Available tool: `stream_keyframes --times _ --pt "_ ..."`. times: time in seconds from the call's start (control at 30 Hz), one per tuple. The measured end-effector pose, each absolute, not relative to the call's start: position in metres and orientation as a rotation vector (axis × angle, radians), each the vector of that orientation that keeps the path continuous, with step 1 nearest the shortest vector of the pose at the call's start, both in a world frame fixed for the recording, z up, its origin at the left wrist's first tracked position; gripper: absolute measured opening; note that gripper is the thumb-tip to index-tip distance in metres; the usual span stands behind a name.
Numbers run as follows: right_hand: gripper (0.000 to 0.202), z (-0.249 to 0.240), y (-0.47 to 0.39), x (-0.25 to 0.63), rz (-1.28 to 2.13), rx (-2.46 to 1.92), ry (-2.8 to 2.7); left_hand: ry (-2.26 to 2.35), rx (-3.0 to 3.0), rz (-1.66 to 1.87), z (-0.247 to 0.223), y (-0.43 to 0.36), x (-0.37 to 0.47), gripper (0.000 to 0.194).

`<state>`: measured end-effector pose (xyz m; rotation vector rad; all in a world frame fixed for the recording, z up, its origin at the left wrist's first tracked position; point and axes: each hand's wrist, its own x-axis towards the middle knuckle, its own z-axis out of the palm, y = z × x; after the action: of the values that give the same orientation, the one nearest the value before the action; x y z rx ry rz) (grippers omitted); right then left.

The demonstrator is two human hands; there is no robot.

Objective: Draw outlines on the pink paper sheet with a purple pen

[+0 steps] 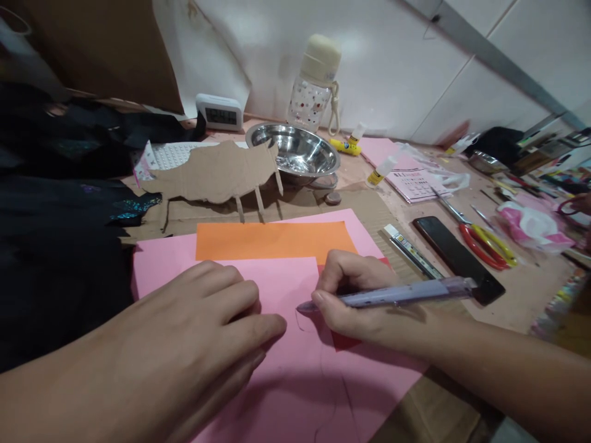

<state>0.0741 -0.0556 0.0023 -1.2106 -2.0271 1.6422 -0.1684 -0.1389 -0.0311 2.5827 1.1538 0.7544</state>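
Note:
My right hand (355,292) grips a pale purple pen (397,293), its tip touching a pink paper sheet (286,394). Thin dark curved lines run on that sheet near the tip and lower down. My left hand (217,320) lies on the paper left of the pen tip, fingers partly bent and index finger reaching toward the lines; nothing shows in it. An orange paper strip (272,240) lies beyond both hands. Part of a red paper (344,342) shows beneath my right hand. More pink paper extends under these pieces.
Beyond the papers are a cardboard cutout (217,172), a metal bowl (295,147), a bottle (314,86) and a digital clock (219,114). To the right lie a phone (455,255), scissors (487,246) and glue sticks (382,171). Black material (60,264) covers the left side.

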Motion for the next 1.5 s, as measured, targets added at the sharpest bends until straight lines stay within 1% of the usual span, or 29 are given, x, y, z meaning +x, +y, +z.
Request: stream_keyframes --times 0.13,0.33,0.53,0.77,1.0,1.2,1.3,1.5 --pt "0.029 0.008 -0.056 0.073 1.687 -1.248 -2.008 1.150 2.571 0.744 -0.031 -0.137 -0.167 0.038" --pt "0.028 0.008 -0.056 0.075 1.603 -1.271 -2.012 1.144 2.586 0.749 -0.032 -0.136 -0.168 0.037" --pt "0.029 0.004 -0.057 0.073 1.699 -1.239 -1.981 1.169 2.598 0.725 -0.032 -0.140 -0.169 0.036" --pt "0.029 0.002 -0.057 0.078 1.543 -1.261 -2.003 1.161 2.601 0.726 -0.034 -0.139 -0.169 0.036" --pt "0.031 0.004 -0.058 0.075 1.649 -1.245 -1.994 1.155 2.622 0.731 -0.034 -0.139 -0.170 0.038" --pt "0.029 -0.005 -0.058 0.081 1.501 -1.203 -1.979 1.170 2.613 0.726 -0.033 -0.141 -0.169 0.037" --pt "0.032 -0.012 -0.057 0.084 1.453 -1.184 -1.968 1.166 2.629 0.715 -0.034 -0.142 -0.169 0.038" --pt "0.029 -0.014 -0.057 0.084 1.511 -1.194 -1.918 1.182 2.631 0.734 -0.034 -0.140 -0.168 0.039"
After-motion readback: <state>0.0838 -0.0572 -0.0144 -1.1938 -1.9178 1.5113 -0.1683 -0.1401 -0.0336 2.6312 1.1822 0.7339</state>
